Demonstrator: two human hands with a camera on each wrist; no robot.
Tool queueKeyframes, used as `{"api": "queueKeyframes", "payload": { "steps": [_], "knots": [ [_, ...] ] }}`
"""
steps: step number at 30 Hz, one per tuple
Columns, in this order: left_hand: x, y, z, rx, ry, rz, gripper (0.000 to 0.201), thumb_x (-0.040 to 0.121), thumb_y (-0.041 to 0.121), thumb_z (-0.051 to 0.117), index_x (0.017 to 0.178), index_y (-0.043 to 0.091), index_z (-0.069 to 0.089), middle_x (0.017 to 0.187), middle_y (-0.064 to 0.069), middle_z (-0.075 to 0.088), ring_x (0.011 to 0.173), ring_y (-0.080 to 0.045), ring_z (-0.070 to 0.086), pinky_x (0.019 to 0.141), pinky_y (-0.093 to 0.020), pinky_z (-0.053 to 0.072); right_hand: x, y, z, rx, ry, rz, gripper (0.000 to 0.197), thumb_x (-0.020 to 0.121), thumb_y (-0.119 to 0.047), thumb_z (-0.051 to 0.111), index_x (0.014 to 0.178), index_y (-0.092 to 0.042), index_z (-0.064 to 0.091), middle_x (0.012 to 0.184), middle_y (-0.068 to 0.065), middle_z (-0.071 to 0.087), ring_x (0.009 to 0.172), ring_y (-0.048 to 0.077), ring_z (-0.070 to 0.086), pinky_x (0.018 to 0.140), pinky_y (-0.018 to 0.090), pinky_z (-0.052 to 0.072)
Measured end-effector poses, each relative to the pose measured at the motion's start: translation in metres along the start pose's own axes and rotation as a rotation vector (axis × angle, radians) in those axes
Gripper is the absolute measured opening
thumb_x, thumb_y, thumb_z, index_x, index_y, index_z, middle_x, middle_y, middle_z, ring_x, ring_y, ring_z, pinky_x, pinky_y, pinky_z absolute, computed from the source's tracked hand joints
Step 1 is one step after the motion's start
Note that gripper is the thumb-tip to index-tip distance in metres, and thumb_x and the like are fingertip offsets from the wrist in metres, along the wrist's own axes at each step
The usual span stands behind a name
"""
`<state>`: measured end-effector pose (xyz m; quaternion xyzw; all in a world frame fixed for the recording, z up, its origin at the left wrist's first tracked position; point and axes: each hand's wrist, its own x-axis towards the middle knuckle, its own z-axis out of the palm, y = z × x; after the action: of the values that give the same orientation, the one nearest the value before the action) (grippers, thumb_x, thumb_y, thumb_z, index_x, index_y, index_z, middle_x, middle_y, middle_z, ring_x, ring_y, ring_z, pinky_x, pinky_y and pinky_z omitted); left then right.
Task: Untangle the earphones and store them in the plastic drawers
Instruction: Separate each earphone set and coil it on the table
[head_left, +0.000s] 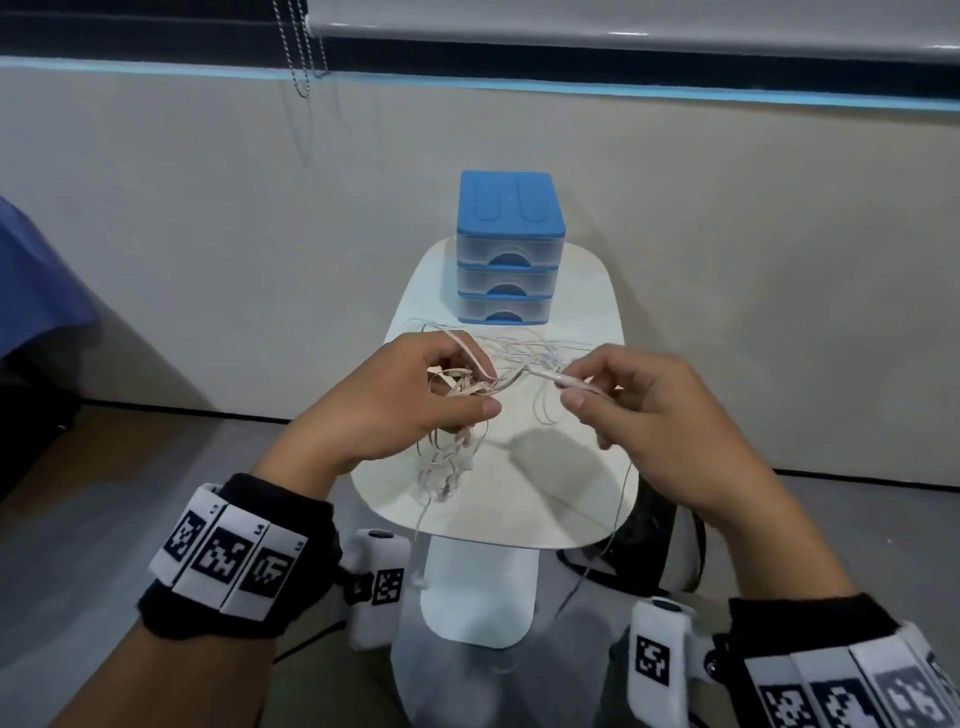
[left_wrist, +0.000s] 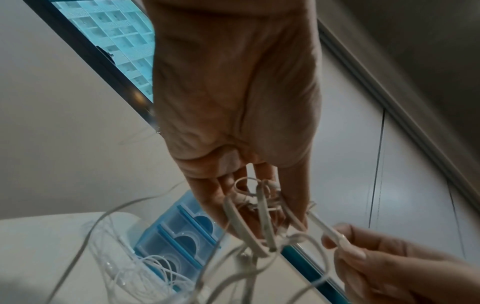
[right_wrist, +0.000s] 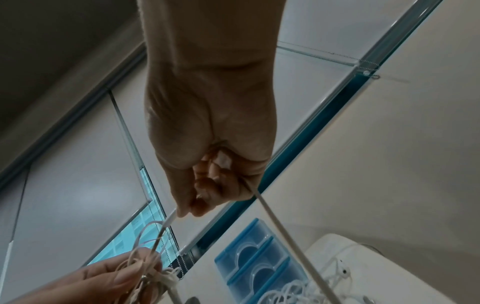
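Earphones (head_left: 470, 387) mid-untangle: left hand (head_left: 395, 400) clutches knot, right hand (head_left: 649, 410) pinches probably plug end; next, thread thru, drawers (head_left: 506, 249) shut.

Two bare hands, the left hand (head_left: 410, 395) and the right hand (head_left: 654, 410). One small white surface (head_left: 582, 499). One blue plastic drawer unit (head_left: 509, 244) with three clear drawers stacked one above another. One tangle of pale earphone cords (head_left: 457, 384); the number of separate earphone sets cannot be told. Two black wristbands with square code markers.
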<state>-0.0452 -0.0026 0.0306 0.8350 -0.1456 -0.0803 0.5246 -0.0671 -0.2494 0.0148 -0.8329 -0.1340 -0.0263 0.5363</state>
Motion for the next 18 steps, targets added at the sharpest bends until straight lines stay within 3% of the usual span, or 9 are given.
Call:
{"api": "queueKeyframes", "payload": {
  "steps": [2, 4, 8, 10, 11, 14, 18],
  "knots": [
    [0.003, 0.002, 0.002, -0.044, -0.013, 0.024, 0.020, 0.087, 0.013, 0.082, 0.103, 0.008, 0.071, 0.095, 0.000, 0.070, 0.065, -0.010, 0.061, 0.068, -0.028, 0.058, 0.000, -0.006, -0.007, 0.003, 0.026, -0.005, 0.009, 0.092, -0.016, 0.075, 0.094, -0.023, 0.070, 0.071, 0.001, 0.058, 0.058, 0.016, 0.048, 0.060, 0.030, 0.040],
    [0.008, 0.005, 0.005, -0.055, -0.014, 0.052, 0.017, 0.089, 0.013, 0.080, 0.101, 0.006, 0.069, 0.096, -0.004, 0.069, 0.069, -0.014, 0.062, 0.068, -0.030, 0.059, 0.002, -0.013, -0.012, -0.038, 0.045, -0.033, 0.012, 0.092, -0.015, 0.075, 0.094, -0.024, 0.067, 0.075, 0.005, 0.062, 0.058, 0.022, 0.048, 0.057, 0.029, 0.038],
    [0.018, 0.013, 0.005, -0.020, -0.006, 0.101, 0.013, 0.090, 0.015, 0.079, 0.096, 0.009, 0.069, 0.082, 0.010, 0.068, 0.068, -0.014, 0.061, 0.066, -0.026, 0.054, 0.008, -0.029, -0.025, -0.061, 0.068, -0.089, 0.014, 0.092, -0.013, 0.075, 0.096, -0.023, 0.066, 0.086, -0.001, 0.061, 0.058, 0.022, 0.046, 0.056, 0.026, 0.038],
    [0.021, 0.017, 0.003, 0.014, 0.011, 0.122, 0.012, 0.089, 0.017, 0.080, 0.095, 0.012, 0.071, 0.080, 0.012, 0.070, 0.067, -0.014, 0.062, 0.067, -0.028, 0.054, 0.011, -0.038, -0.034, -0.103, 0.067, -0.134, 0.011, 0.091, -0.013, 0.076, 0.092, -0.023, 0.070, 0.084, -0.003, 0.064, 0.060, 0.028, 0.050, 0.058, 0.026, 0.040],
    [0.023, 0.019, 0.002, 0.030, 0.018, 0.134, 0.011, 0.088, 0.018, 0.082, 0.094, 0.014, 0.073, 0.082, 0.012, 0.071, 0.067, -0.014, 0.062, 0.069, -0.031, 0.054, 0.013, -0.041, -0.038, -0.157, 0.061, -0.159, 0.009, 0.091, -0.014, 0.077, 0.089, -0.023, 0.073, 0.082, -0.004, 0.066, 0.062, 0.026, 0.052, 0.060, 0.024, 0.041],
    [0.027, 0.029, 0.001, 0.062, 0.012, 0.162, 0.009, 0.086, 0.020, 0.083, 0.092, 0.017, 0.076, 0.093, 0.007, 0.074, 0.069, -0.015, 0.064, 0.071, -0.036, 0.056, 0.020, -0.049, -0.046, -0.282, 0.045, -0.196, 0.009, 0.089, -0.016, 0.079, 0.086, -0.024, 0.077, 0.078, -0.008, 0.069, 0.062, 0.005, 0.053, 0.064, 0.014, 0.039],
    [0.030, 0.039, 0.003, 0.067, -0.009, 0.162, 0.007, 0.088, 0.023, 0.081, 0.090, 0.017, 0.076, 0.093, -0.002, 0.073, 0.070, -0.015, 0.066, 0.072, -0.043, 0.059, 0.026, -0.055, -0.044, -0.336, -0.018, -0.174, 0.008, 0.090, -0.019, 0.079, 0.086, -0.026, 0.079, 0.072, -0.015, 0.070, 0.063, 0.003, 0.060, 0.062, 0.014, 0.042]
  ]
}}
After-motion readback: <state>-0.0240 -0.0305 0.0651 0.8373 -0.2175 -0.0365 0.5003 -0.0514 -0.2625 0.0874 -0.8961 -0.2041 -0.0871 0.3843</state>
